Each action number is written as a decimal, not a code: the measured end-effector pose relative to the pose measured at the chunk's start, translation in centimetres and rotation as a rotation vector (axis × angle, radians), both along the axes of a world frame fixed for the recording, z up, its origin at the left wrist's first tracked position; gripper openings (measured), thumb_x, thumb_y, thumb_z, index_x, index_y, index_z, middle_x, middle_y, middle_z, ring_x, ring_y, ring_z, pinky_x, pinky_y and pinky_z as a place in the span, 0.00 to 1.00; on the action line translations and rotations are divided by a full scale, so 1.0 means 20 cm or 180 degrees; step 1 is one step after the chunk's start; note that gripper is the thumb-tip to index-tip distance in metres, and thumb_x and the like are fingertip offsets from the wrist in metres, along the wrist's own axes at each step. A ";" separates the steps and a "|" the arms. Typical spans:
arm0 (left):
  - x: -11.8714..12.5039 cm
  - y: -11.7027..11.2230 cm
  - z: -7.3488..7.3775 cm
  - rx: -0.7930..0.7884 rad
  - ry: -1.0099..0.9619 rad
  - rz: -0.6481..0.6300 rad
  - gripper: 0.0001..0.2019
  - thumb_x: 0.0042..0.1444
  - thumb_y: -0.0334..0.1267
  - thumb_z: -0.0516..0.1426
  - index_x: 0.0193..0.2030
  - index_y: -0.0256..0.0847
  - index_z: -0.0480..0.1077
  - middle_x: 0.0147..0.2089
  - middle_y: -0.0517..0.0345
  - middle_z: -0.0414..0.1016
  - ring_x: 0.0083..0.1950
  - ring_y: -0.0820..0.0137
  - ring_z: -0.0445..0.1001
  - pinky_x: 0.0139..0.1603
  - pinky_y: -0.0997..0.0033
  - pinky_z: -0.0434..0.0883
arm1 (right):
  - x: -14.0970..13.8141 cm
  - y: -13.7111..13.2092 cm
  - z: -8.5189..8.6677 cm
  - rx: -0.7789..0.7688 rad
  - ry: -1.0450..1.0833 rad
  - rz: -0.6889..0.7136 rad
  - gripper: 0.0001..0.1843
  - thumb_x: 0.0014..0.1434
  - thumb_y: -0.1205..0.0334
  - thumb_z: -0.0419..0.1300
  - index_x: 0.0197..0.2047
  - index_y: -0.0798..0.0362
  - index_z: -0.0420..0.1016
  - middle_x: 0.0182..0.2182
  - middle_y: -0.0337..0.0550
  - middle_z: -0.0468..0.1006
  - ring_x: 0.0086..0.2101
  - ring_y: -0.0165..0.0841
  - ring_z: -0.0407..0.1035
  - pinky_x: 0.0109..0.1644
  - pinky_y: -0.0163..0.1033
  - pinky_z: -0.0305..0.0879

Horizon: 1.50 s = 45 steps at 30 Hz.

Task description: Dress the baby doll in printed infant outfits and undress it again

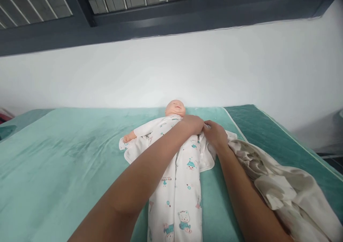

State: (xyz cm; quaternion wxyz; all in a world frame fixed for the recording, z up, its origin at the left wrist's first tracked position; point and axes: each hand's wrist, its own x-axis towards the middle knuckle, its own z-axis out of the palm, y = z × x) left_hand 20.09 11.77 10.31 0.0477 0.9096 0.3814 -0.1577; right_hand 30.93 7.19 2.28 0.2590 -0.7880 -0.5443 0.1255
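Head view, only 1 camera.

Doll (175,108) lies on its back on the teal sheet (66,156), head pointing away from the person, dressed in a white printed sleepsuit (179,195). Both hands meet at the suit's chest, just below the doll's chin.

Grip: left hand (192,124) has its fingers curled down and closed on the fabric at the neckline. Right hand (215,135) touches it from the right, fingers bent and pinching the suit's front edge. Neither hand is open.

Pose: both forearms reach forward, nearly straight, and converge over the doll's trunk. The left one crosses the suit diagonally. Wrists are low and knuckles face up.

Around the grip: the doll's 1 bare hand (128,137) sticks out of a sleeve well to the left. A loose flap of the suit spreads just below the right wrist. A crumpled cream cloth (281,185) lies right of the right forearm.

Handling, as judged: the fabric is thin, soft and limp, so it bunches and offers no stiffness. Hold it by the seamed front edge. The doll looks light and smooth, and it may slide on the sheet if tugged.
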 end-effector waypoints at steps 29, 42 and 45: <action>0.03 0.07 -0.10 0.0391 0.0334 -0.0596 0.16 0.52 0.30 0.58 0.49 0.40 0.72 0.47 0.44 0.78 0.49 0.56 0.77 0.48 0.61 0.71 | 0.09 0.05 -0.07 0.0114 0.0482 -0.0096 0.17 0.62 0.57 0.49 0.44 0.50 0.77 0.42 0.49 0.79 0.42 0.40 0.70 0.40 0.38 0.57; -0.21 0.10 0.10 0.0928 0.0306 -0.0383 0.16 0.50 0.27 0.57 0.47 0.40 0.68 0.44 0.48 0.78 0.41 0.59 0.77 0.39 0.63 0.70 | 0.17 0.06 -0.13 0.0989 0.2019 -0.0173 0.10 0.48 0.57 0.58 0.32 0.53 0.75 0.34 0.46 0.80 0.37 0.38 0.71 0.43 0.41 0.64; -0.20 0.10 0.08 0.0853 0.0246 -0.0371 0.16 0.51 0.28 0.56 0.48 0.40 0.67 0.44 0.48 0.77 0.41 0.59 0.77 0.38 0.63 0.70 | 0.18 0.07 -0.14 0.1228 0.2717 -0.0180 0.14 0.42 0.56 0.62 0.33 0.53 0.75 0.32 0.45 0.80 0.34 0.36 0.73 0.39 0.39 0.68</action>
